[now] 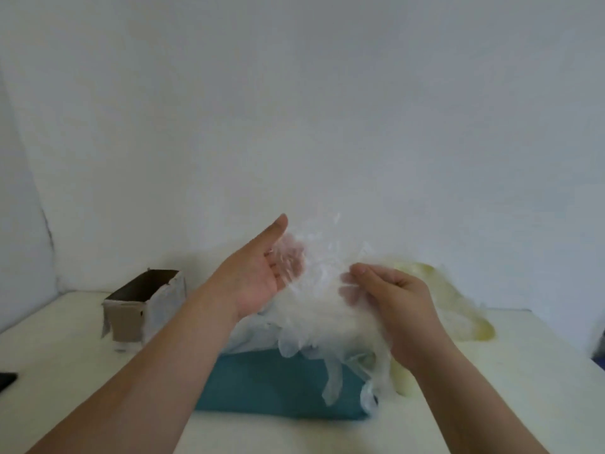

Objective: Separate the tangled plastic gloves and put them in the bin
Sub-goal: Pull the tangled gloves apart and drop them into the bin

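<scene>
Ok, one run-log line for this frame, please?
phase: separating | left hand: open, palm against glove bundle | right hand: fingers pinch glove bundle | glove bundle: hangs over teal block

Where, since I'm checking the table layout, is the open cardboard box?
In the head view the cardboard box stands on the white table, left side, left of the left hand and the teal container.

Soft even light, blurred, edges warped

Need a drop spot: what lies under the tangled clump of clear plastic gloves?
A teal rectangular block on the white table lies below the clear plastic gloves; dangling glove fingers hide its far edge and right end.
</scene>
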